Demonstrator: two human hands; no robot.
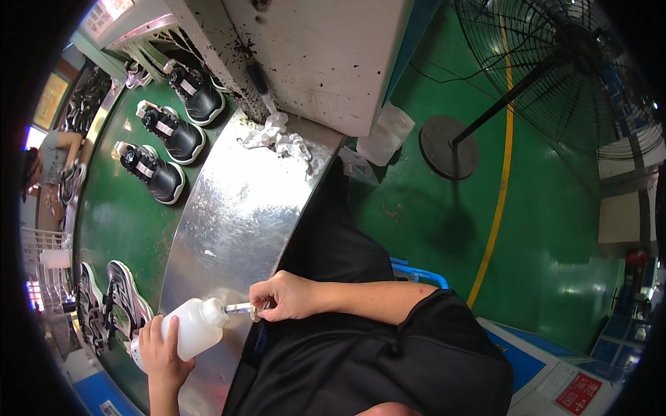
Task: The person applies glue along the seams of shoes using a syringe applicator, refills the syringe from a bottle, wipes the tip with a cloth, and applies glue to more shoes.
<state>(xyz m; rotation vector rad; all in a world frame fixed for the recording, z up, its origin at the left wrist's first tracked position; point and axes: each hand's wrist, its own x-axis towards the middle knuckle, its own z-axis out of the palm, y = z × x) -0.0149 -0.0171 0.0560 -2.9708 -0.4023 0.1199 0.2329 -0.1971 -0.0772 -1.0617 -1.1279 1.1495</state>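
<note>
Tilted over the metal ledge (pixel 229 208), a translucent white plastic bottle (pixel 198 329) has its neck pointing toward my right hand. My left hand (pixel 163 350) is wrapped around the bottle's body from the left. A clear, narrow syringe (pixel 238 308) reaches from the bottle's mouth to my right hand (pixel 284 297). The fingers of that hand pinch its outer end, which they partly cover. How deep the tip sits inside the bottle is hidden.
Black shoes (pixel 163 135) stand on a green conveyor surface (pixel 111 222) beyond the ledge, with grey sneakers (pixel 125 298) nearer. Crumpled tissue (pixel 281 142) lies by a stained machine housing (pixel 319 62). A floor fan (pixel 451 147) stands right. Another person (pixel 52 159) sits far left.
</note>
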